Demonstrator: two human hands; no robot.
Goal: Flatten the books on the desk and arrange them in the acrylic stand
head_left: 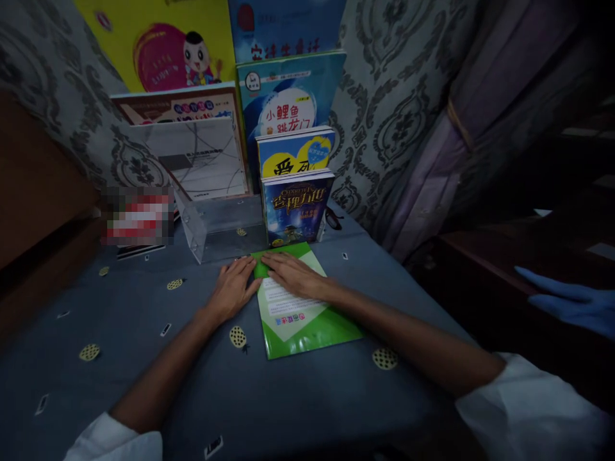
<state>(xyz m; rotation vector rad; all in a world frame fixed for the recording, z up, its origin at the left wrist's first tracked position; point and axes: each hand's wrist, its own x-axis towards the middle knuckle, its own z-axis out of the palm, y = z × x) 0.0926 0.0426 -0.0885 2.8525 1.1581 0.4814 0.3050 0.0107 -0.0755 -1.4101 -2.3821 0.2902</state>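
Observation:
A green and white book (307, 320) lies flat on the cloth-covered table in front of me, its text upside down to me. My right hand (295, 274) rests palm down across its upper part, fingers stretched toward the left edge. Beside that edge my left hand (236, 282) lies flat, fingertips touching the book's far left corner. Just beyond stands a row of upright books, the nearest a dark blue one (298, 208) with upside-down lettering. Behind it are a yellow and blue book (295, 153) and a teal book (293, 89).
A clear acrylic stand (192, 224) is left of the blue book. Further left lies a blurred-out red and white item (137, 218). Large books (158, 45) lean against the patterned wall. A blue glove-like shape (576, 304) shows at the right, beside a tied curtain (432, 147).

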